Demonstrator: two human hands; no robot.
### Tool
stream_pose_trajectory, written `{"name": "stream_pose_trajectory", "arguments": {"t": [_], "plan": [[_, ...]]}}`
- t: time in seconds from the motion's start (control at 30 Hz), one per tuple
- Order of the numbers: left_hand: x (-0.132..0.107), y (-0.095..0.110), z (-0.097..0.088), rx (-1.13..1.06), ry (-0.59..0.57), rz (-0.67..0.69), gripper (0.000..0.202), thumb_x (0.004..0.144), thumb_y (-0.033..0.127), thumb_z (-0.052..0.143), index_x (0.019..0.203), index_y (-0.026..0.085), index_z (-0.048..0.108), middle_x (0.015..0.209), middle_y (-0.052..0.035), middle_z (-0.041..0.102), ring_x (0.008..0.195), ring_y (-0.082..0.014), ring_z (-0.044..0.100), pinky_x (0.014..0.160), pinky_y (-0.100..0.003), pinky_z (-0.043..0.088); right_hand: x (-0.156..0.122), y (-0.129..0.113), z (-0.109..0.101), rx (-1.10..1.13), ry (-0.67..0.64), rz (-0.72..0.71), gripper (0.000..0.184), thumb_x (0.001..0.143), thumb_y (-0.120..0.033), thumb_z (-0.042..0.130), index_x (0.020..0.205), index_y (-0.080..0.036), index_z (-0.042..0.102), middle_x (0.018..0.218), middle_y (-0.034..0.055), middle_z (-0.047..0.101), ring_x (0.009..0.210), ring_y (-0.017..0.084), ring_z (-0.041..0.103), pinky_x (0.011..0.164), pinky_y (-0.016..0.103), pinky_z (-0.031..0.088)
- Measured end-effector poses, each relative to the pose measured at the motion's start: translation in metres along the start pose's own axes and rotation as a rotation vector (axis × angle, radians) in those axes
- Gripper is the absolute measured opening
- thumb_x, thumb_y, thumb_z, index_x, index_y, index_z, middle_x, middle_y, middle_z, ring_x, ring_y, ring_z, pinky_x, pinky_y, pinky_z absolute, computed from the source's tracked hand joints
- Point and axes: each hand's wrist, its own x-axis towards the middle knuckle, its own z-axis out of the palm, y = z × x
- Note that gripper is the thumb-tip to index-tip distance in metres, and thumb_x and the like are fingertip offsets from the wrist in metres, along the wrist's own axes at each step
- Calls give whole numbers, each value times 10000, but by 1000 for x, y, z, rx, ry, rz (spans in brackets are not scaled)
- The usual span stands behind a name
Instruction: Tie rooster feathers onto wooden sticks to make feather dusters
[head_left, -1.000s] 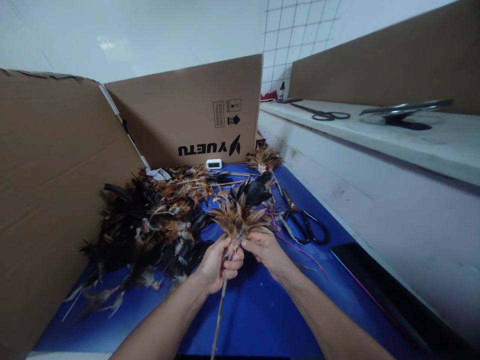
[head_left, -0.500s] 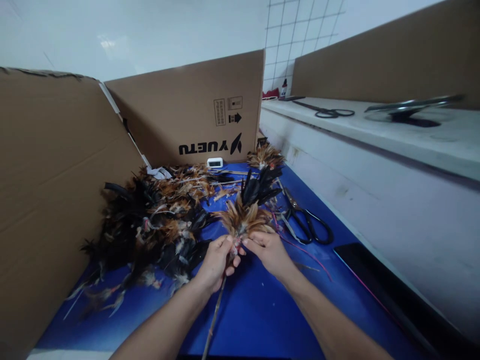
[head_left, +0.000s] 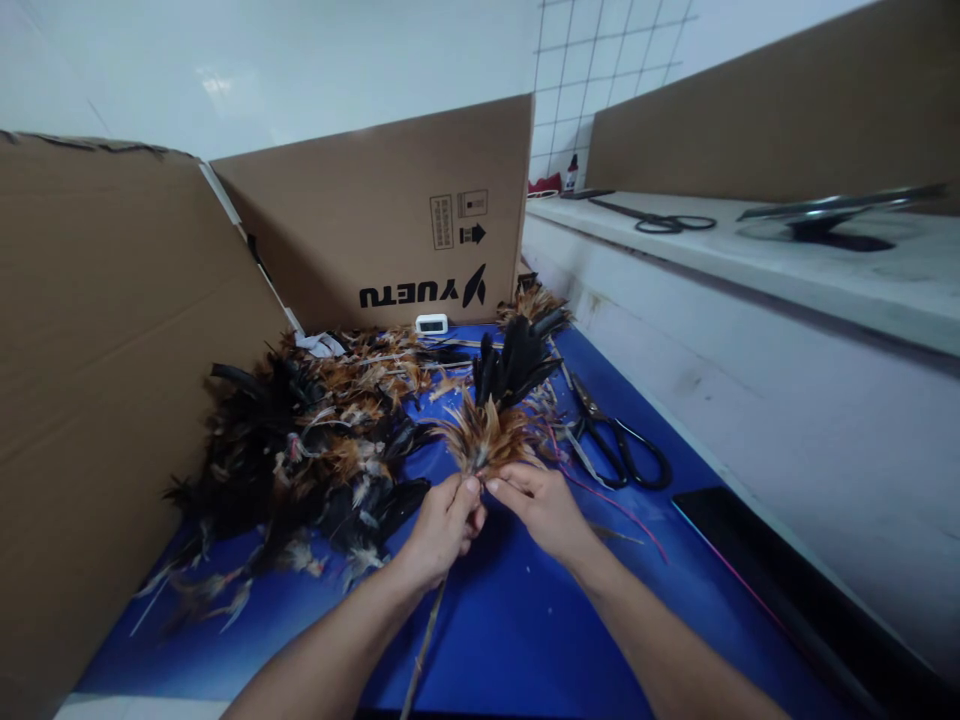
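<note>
A feather duster (head_left: 491, 420) with brown feathers low down and black ones at the tip stands on a thin stick (head_left: 421, 650) that runs back toward me. My left hand (head_left: 441, 530) is closed round the stick just under the feathers. My right hand (head_left: 541, 508) pinches the base of the brown feathers from the right, fingertips meeting those of the left hand. Both hands hover over the blue table cover (head_left: 510, 620).
A heap of loose black and brown feathers (head_left: 300, 450) lies to the left. Black scissors (head_left: 619, 445) lie to the right, with pink string (head_left: 611, 505) and a dark slab (head_left: 787, 580). Cardboard walls (head_left: 97, 380) stand left and behind. A small white clock (head_left: 430, 323) sits at the back. A raised white ledge (head_left: 750, 260) carries more scissors.
The duster has tilted up so the black tip stands higher. Both hands have shifted slightly away from me, still on it.
</note>
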Motion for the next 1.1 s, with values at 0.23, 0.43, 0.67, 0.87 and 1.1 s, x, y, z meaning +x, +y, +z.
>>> {"name": "stream_pose_trajectory", "arguments": {"t": [0.23,0.43,0.67,0.87,1.1], "plan": [[-2,9,-1,-113,-44,-54,427,770,580,499,725,162,421,547,53,414,379,-10,223,340,-131,121,2,1,-1,18,-6,17,264,760,-394,571,728,-151,668,526,-21,493,502,98,371,477,230,287],[0,9,-2,-153,-34,-122,413,758,575,518,834,180,424,565,62,424,384,-12,226,342,-117,104,2,8,2,-10,17,21,245,782,-374,555,740,-149,641,512,-46,422,480,81,301,466,230,236],[0,9,-2,-179,-48,-152,407,762,555,524,886,176,443,694,17,505,390,-3,266,326,-110,122,1,7,1,-102,28,10,253,789,-386,545,690,-166,620,474,-68,309,455,80,259,449,238,196],[1,8,-1,-177,-40,-166,401,766,560,508,840,171,446,666,16,506,370,0,243,316,-114,111,2,11,2,-174,34,-9,264,797,-383,537,663,-169,617,475,-67,294,456,77,252,450,236,194],[2,4,-1,-88,-5,-158,466,745,636,479,780,174,431,582,41,465,341,3,222,314,-116,115,1,9,3,-158,53,-16,251,775,-390,560,661,-176,629,479,-60,328,472,88,272,457,238,216]]}}
